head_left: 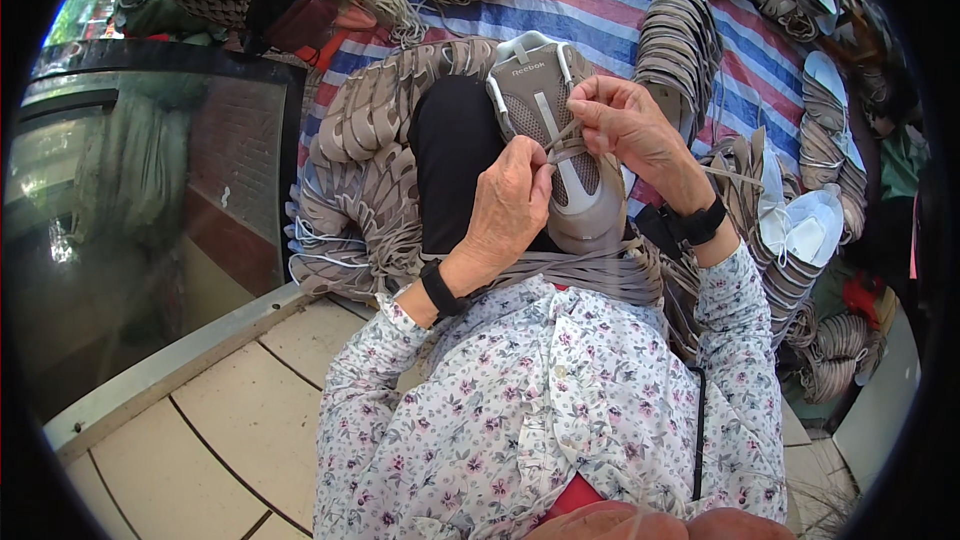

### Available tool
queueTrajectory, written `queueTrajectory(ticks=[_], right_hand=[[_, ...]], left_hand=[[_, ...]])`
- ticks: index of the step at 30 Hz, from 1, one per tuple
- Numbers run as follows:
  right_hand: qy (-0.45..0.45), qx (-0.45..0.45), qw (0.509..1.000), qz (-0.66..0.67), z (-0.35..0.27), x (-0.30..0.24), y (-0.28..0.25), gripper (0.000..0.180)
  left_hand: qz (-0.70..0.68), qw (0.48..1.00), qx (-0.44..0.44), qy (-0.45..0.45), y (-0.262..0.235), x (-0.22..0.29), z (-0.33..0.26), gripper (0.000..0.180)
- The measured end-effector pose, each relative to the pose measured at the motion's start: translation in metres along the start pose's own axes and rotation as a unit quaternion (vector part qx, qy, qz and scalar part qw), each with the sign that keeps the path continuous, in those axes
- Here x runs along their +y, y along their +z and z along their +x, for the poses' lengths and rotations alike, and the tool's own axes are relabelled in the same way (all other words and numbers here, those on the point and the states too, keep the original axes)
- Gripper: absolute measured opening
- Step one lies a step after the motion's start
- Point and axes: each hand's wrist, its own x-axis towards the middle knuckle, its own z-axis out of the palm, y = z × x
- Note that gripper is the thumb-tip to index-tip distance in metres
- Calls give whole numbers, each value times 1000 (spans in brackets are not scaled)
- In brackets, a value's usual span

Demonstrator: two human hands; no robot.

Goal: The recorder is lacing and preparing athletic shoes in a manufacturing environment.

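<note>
The left grip (506, 196) and the right grip (636, 130) each pinched the lace (568, 152) above the shoe (588, 225), which lay just beneath them beside the dark leg (450, 160), probably propped so that neither had to bear its weight.

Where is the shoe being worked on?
In the head view, the shoe sits above centre, between left hand and right hand, right of the black trouser leg.
</note>
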Motion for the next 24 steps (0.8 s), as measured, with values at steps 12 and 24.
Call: queueTrajectory(ticks=[12, 24], right_hand=[[-181, 114, 975, 66, 13, -126, -213, 10], [-230, 270, 681, -641, 26, -145, -147, 22]], left_hand=[[-143, 977, -133, -90, -36, -5, -4, 20], [-128, 991, 34, -21, -29, -6, 13, 30]])
